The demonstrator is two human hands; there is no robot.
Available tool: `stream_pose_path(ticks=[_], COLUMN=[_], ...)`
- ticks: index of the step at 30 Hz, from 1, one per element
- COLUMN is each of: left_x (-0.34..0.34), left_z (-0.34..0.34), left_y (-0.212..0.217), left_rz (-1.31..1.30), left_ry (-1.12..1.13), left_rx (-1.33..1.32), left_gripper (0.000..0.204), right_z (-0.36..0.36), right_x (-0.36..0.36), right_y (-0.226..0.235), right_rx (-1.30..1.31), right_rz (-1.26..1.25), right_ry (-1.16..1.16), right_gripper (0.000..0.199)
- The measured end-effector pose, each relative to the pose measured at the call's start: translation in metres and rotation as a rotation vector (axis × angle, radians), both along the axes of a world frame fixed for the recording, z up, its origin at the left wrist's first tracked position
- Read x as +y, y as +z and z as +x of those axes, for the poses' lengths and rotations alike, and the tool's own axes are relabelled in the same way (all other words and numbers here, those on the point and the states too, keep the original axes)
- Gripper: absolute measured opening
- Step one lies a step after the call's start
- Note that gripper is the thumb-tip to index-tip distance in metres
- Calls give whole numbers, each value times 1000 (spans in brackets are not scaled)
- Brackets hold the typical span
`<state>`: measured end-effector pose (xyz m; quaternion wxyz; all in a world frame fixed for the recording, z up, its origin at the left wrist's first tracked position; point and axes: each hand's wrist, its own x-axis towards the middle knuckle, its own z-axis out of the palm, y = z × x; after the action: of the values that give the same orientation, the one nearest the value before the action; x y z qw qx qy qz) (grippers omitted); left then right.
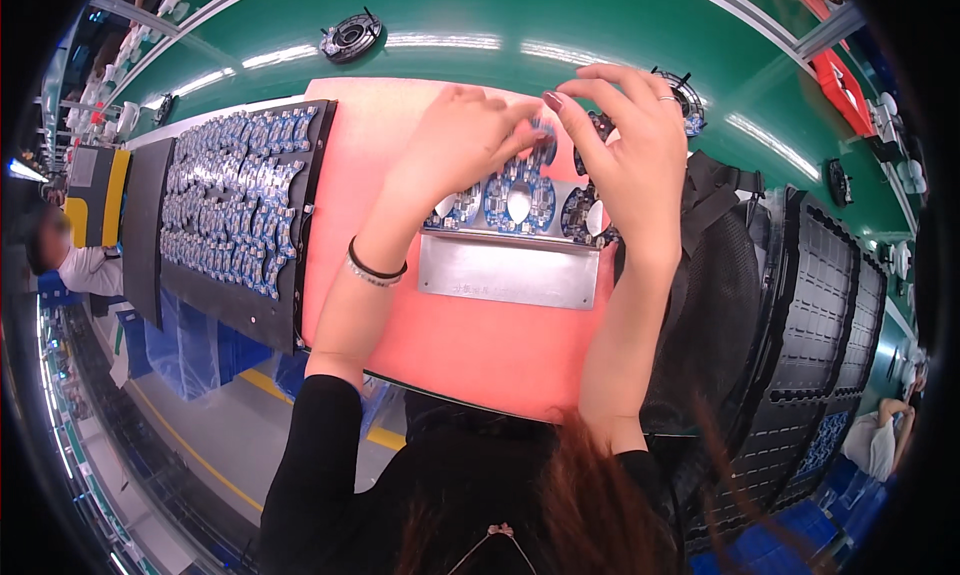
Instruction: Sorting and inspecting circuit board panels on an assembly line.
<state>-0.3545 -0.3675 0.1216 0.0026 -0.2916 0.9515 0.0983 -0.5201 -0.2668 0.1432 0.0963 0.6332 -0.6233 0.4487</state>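
A metal fixture [506, 272] sits on the pink mat. Along its far side lie several small blue circuit boards [519, 203], partly hidden by my hands. My left hand [462, 140] reaches over the boards from the left, its fingertips closed on a blue circuit board [543, 147] that looks slightly blurred. Over the right end of the fixture is my right hand [632, 140], thumb and forefinger apart with nothing visible between them. A darker-edged board [580, 213] lies below its palm.
On the left, a black tray [312, 190] carries rows of blue boards. The pink mat [455, 345] covers the bench in front of me. A black mesh-like bag [705, 325] and stacked black trays [815, 305] stand right. Round black parts [352, 38] rest on the green surface beyond.
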Motion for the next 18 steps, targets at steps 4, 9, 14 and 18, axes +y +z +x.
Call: stream_pose_path(ticks=[4, 9, 14, 18], left_x=[-5, -1, 36, 66], left_z=[10, 24, 55, 107], left_y=[-29, -15, 35, 48], left_rz=[59, -48, -22, 16], left_ry=[1, -15, 125, 421], left_rx=[236, 381, 323, 279], left_gripper=[47, 40, 29, 23], right_z=[-5, -13, -24, -18], right_x=[-11, -5, 10, 16], right_y=[-27, -35, -18, -4], right_rx=[-119, -179, -265, -304], right_rz=[121, 367, 577, 598], right_ry=[15, 27, 29, 30], right_gripper=[28, 33, 36, 35])
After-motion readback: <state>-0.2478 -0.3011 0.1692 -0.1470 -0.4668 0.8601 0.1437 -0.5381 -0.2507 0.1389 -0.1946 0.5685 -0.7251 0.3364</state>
